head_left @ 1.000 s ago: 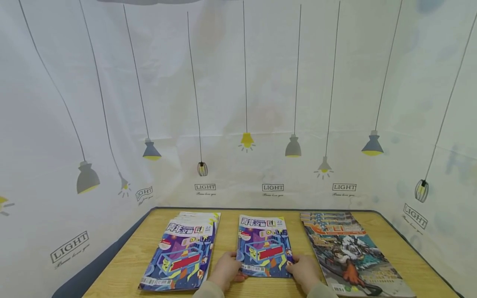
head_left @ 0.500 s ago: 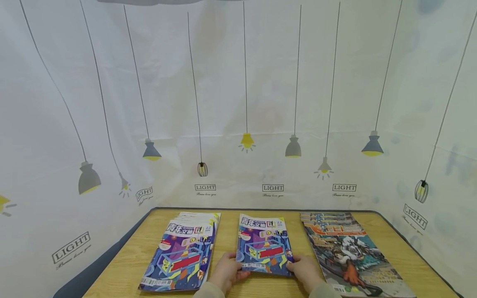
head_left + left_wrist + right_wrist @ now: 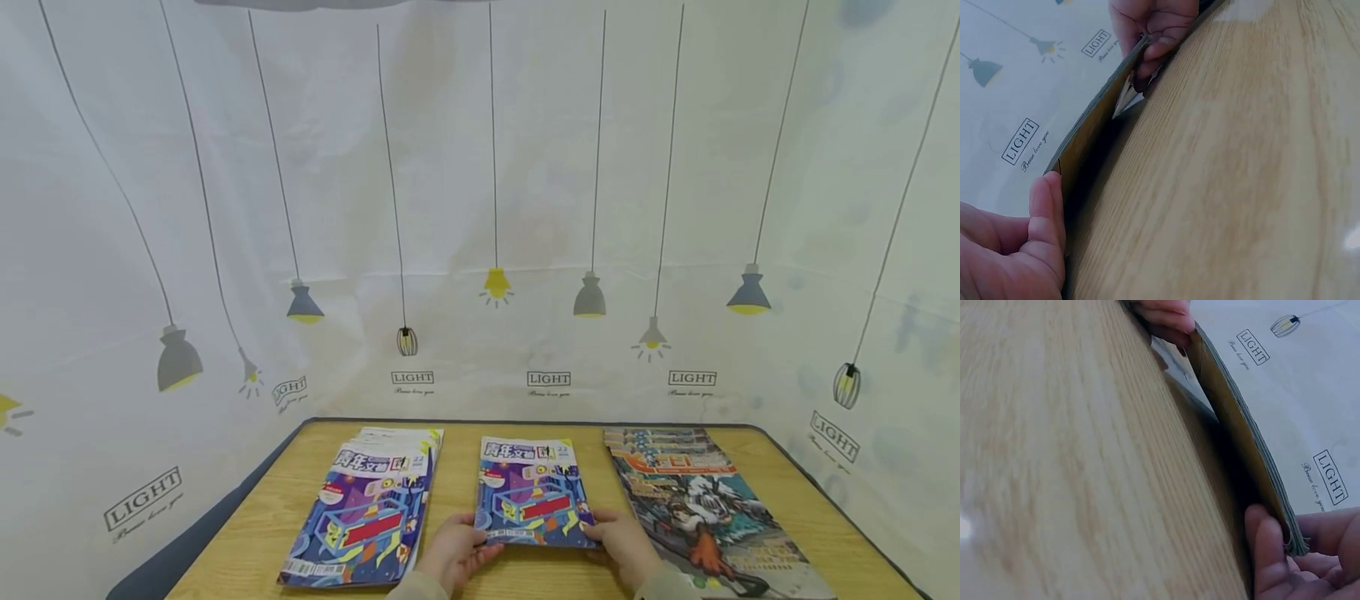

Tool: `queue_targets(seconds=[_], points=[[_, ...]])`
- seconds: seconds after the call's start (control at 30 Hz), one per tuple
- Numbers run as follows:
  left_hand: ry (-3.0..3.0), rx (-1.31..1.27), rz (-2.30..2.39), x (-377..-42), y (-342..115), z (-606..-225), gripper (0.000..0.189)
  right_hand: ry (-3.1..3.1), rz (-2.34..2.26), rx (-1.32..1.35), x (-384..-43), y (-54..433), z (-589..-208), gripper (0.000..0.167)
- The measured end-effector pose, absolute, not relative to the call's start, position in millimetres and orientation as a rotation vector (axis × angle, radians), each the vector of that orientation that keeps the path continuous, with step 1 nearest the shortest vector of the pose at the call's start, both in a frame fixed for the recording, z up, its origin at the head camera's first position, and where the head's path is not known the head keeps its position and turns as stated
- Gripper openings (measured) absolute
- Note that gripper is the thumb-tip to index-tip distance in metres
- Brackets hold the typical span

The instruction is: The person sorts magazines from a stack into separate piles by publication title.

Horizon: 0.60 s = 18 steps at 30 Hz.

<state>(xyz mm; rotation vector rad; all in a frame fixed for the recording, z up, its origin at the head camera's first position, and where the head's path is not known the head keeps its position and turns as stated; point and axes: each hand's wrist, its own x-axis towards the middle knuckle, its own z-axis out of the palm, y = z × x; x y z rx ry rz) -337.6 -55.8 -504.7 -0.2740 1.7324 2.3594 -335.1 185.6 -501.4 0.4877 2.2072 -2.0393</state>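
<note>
A magazine (image 3: 534, 504) with a purple and blue cover lies between my hands in the middle of the head view. My left hand (image 3: 455, 548) pinches its near left corner. At the near right corner, my right hand (image 3: 624, 542) grips it between thumb and fingers. Both wrist views show the near edge of the magazine (image 3: 1092, 125) raised off the table, with a dark shadow underneath. A pale, pointed flap of paper (image 3: 1185, 378) shows below that edge in the right wrist view. Some fingers are hidden beneath the magazine.
Left of my left hand is a fanned stack of magazines (image 3: 356, 517) with the same cover. A stack of larger comic-style magazines (image 3: 712, 517) lies at the right. A white curtain (image 3: 465, 167) printed with lamps surrounds the wooden table (image 3: 232, 533) behind and at both sides.
The magazine's near edge has risen and tilted up, so less of its lower cover shows. Both hands have stayed at its near corners; the right hand has shifted slightly right. The side stacks have not moved.
</note>
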Motion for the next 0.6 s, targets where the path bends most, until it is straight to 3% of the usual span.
queue_targets(seconds=[0.47,0.6], points=[[2.229,-0.086,2.041,-334.2,-63.4,-500.8,0.033,2.213,-2.02,0.498,-327.2,182.7,-501.0,0.053],[2.341,-0.064,1.945,-333.7,-65.1,-496.1,0.04,2.219,-2.027,0.479,-325.3,180.6,-501.1,0.055]])
